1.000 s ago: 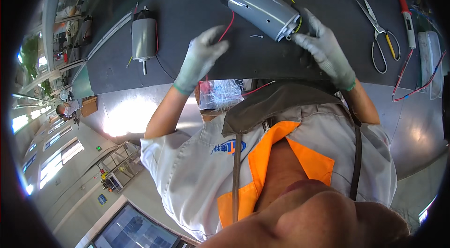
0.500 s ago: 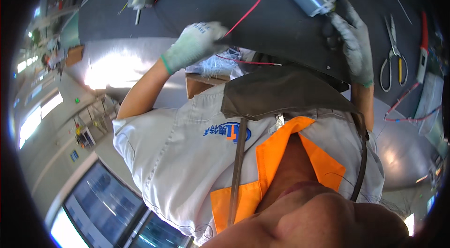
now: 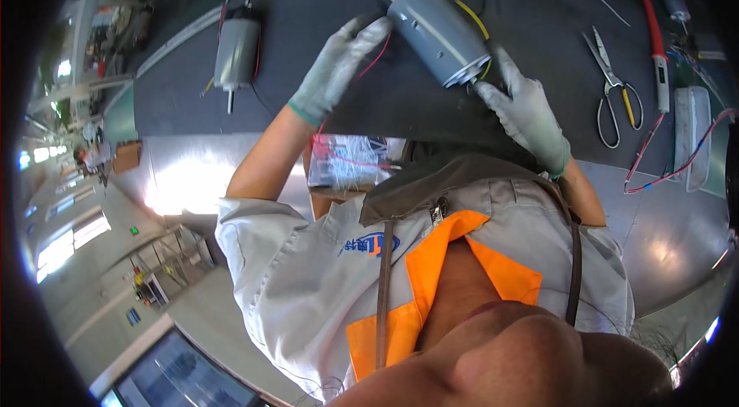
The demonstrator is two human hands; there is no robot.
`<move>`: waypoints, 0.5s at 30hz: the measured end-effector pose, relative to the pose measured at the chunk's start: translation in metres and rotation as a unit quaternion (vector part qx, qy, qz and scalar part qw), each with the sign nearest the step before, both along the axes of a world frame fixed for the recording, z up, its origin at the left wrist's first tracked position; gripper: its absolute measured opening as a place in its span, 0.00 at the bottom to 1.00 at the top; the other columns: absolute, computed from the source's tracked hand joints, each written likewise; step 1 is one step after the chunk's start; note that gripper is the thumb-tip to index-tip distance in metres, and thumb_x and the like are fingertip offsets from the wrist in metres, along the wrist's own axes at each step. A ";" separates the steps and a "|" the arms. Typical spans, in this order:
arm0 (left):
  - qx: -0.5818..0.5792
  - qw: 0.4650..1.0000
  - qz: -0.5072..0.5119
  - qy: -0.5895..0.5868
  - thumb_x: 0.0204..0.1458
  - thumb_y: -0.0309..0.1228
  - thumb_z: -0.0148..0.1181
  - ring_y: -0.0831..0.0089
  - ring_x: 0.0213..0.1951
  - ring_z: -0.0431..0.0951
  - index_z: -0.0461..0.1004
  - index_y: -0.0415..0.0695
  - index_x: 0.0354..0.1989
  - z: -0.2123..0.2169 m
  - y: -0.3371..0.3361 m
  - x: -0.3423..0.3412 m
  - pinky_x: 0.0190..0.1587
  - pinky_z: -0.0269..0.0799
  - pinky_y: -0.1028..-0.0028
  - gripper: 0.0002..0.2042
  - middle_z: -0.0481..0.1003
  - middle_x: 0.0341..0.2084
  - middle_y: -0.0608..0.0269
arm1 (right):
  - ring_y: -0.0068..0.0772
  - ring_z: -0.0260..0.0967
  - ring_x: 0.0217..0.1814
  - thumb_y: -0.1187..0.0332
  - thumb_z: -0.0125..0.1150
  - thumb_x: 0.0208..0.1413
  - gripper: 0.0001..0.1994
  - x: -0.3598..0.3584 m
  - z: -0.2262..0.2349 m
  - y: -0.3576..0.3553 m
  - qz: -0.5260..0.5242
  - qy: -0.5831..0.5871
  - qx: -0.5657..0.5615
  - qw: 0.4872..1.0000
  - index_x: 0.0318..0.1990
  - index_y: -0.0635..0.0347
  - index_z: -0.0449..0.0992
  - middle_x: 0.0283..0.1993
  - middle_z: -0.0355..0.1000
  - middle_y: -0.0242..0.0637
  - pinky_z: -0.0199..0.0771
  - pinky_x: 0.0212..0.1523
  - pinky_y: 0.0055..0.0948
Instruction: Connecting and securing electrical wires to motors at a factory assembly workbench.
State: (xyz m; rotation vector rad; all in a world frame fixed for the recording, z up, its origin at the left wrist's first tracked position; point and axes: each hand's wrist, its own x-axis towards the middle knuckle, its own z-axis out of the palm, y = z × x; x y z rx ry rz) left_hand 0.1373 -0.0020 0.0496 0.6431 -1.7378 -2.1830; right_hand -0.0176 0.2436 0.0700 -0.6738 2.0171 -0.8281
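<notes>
A grey cylindrical motor (image 3: 433,31) lies tilted on the dark mat (image 3: 308,6), with a yellow-green wire looped over it and a red wire (image 3: 377,60) trailing from its left end. My gloved left hand (image 3: 335,72) has its fingertips curled on the motor's left end, over the red wire. At the lower right end of the motor, my gloved right hand (image 3: 525,113) grips it from below.
A second, smaller grey motor (image 3: 235,53) with a shaft lies on the mat at the left. Scissors (image 3: 612,91), a red-handled tool (image 3: 654,45) and a clear tray (image 3: 693,137) with loose wires lie at the right. A clear bag of wires (image 3: 350,164) sits at the metal table edge.
My left hand has moved from hovering beside the red wire up onto the motor's left end. My right hand has stayed on the motor. The view has swung.
</notes>
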 end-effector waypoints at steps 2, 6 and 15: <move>0.004 0.994 -0.024 -0.105 0.62 0.46 0.59 0.77 0.44 0.77 0.69 0.39 0.60 0.020 0.005 -0.025 0.45 0.72 0.78 0.26 0.77 0.44 0.63 | 0.37 0.76 0.33 0.64 0.64 0.59 0.32 -0.014 -0.013 0.001 0.003 0.230 -0.151 0.961 0.69 0.64 0.62 0.33 0.75 0.49 0.76 0.36 0.36; -0.042 0.961 -0.083 -0.261 0.56 0.55 0.63 0.83 0.28 0.74 0.74 0.45 0.47 0.034 -0.010 -0.036 0.26 0.65 0.83 0.25 0.74 0.34 0.69 | 0.53 0.75 0.43 0.70 0.61 0.55 0.29 -0.054 -0.012 -0.051 0.078 0.516 -0.331 0.786 0.67 0.54 0.65 0.41 0.77 0.46 0.76 0.46 0.46; 0.011 0.950 -0.158 -0.271 0.60 0.69 0.38 0.71 0.30 0.78 0.73 0.46 0.56 0.060 -0.010 -0.033 0.34 0.76 0.70 0.38 0.76 0.36 0.58 | 0.50 0.78 0.37 0.70 0.57 0.55 0.15 -0.041 0.035 -0.069 0.330 0.354 -0.354 0.800 0.50 0.61 0.76 0.39 0.77 0.52 0.79 0.40 0.44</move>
